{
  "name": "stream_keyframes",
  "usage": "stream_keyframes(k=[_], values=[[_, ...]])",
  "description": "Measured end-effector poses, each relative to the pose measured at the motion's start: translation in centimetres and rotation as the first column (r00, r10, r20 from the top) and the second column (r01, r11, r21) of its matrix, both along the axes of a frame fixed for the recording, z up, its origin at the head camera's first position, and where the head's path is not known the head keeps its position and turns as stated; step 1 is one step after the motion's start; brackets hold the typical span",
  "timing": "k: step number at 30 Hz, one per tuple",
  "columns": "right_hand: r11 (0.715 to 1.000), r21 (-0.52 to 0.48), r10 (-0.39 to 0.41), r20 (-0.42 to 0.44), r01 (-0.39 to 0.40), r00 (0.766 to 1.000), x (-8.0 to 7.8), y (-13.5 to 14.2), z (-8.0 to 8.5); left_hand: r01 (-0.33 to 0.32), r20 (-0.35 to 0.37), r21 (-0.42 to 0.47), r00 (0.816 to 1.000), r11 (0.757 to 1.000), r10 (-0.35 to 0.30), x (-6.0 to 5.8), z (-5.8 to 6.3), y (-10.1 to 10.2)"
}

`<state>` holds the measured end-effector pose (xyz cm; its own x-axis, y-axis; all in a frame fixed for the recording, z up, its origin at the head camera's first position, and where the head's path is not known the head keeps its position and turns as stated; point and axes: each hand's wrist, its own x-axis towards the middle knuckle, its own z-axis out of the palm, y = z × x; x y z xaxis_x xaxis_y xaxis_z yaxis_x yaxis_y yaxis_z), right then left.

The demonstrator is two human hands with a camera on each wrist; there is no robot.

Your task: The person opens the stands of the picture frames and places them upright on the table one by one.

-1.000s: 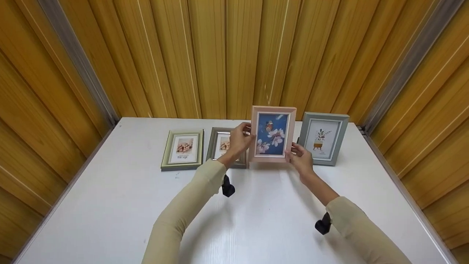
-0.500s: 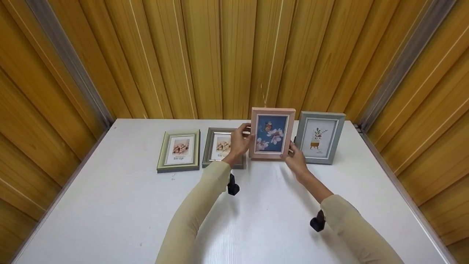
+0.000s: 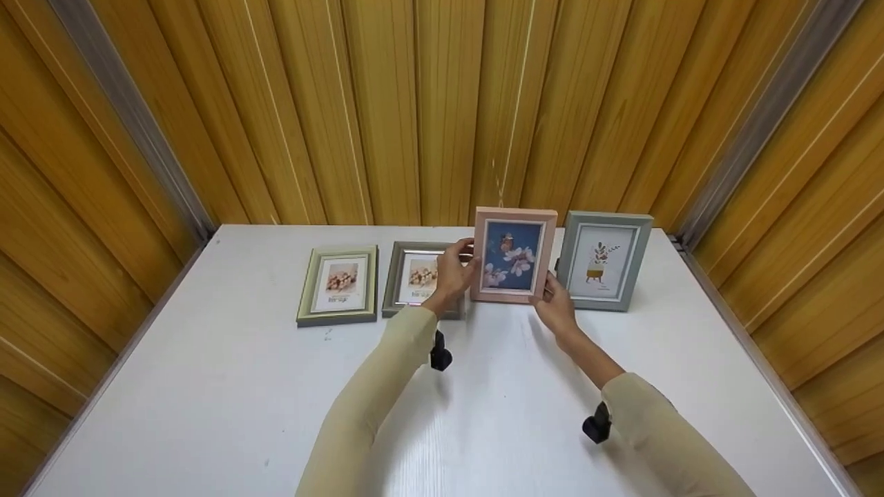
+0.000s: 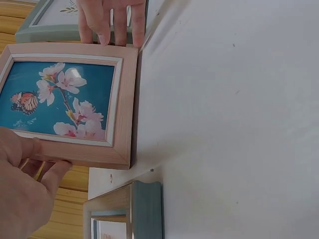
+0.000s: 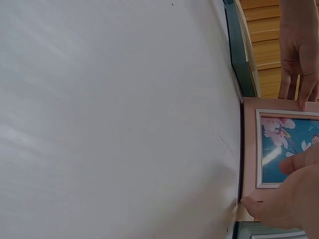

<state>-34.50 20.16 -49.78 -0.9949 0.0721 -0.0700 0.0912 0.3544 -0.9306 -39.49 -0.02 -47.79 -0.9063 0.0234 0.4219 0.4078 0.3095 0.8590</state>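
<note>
A pink picture frame (image 3: pixel 514 293) with a butterfly and blossom picture stands upright on the white table. My left hand (image 3: pixel 454 273) grips its left edge, thumb toward the front and fingers reaching behind. At the lower right corner, my right hand (image 3: pixel 556 309) pinches the frame, its thumb on the front near the bottom. The left wrist view shows the right fingers (image 4: pixel 119 27) along the edge. Just right of the pink frame stands a grey-green picture frame (image 3: pixel 639 266). Behind my left wrist is a grey-brown frame (image 3: pixel 395 279), partly covered.
A light green picture frame (image 3: pixel 309 293) is at the left end of the row. The white table (image 3: pixel 207 393) extends toward me. Yellow wood-patterned panels (image 3: pixel 387 138) rise behind and at both sides. A black wrist camera (image 3: pixel 440 353) hangs under the left sleeve.
The pink frame has come down slightly onto the table, closer to the grey-green frame. Both hands keep hold of it. The head view has shifted a little; the last half second shows little movement.
</note>
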Motion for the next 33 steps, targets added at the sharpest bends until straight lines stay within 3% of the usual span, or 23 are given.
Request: stream_keyframes(k=[5, 9, 12, 16, 20, 24, 29, 33], values=[[1.000, 0.016, 0.016, 0.044, -0.017, 0.999, 0.2, 0.2, 0.4, 0.025, 0.014, -0.026, 1.000, 0.999, -0.024, 0.4, 0.1, -0.1], [0.999, 0.025, 0.034, 0.094, -0.036, 0.995, 0.5, 0.4, 0.9, 0.049, 0.071, -0.061, 0.996, 0.997, -0.045, 0.9, 0.5, -0.6], [0.998, 0.052, 0.025, 0.136, -0.032, 0.990, 0.9, 0.5, 1.5, 0.060, 0.109, -0.091, 0.993, 0.994, -0.050, 1.3, 0.8, -1.4], [0.993, 0.115, 0.000, 0.168, -0.020, 0.986, 1.6, 0.6, 2.0, 0.052, 0.098, -0.136, 0.994, 0.989, -0.039, 1.9, 0.9, -3.0], [0.990, 0.143, -0.019, 0.135, -0.001, 0.991, 1.8, 0.2, 2.0, 0.004, 0.076, -0.180, 0.997, 0.984, 0.009, 2.2, 1.0, -4.9], [0.993, 0.120, 0.002, 0.097, -0.013, 0.995, 1.8, -0.7, 1.5, -0.048, 0.116, -0.232, 0.990, 0.972, 0.076, 2.3, 0.7, -7.1], [0.991, 0.044, 0.123, 0.060, -0.126, 0.991, 2.0, -3.4, 0.6, -0.120, 0.177, -0.322, 0.967, 0.939, 0.185, 2.3, -0.1, -9.8], [0.972, 0.021, 0.234, 0.005, -0.234, 0.972, 1.9, -6.4, -0.2, -0.137, 0.217, -0.344, 0.951, 0.929, 0.221, 2.3, -0.8, -11.3]])
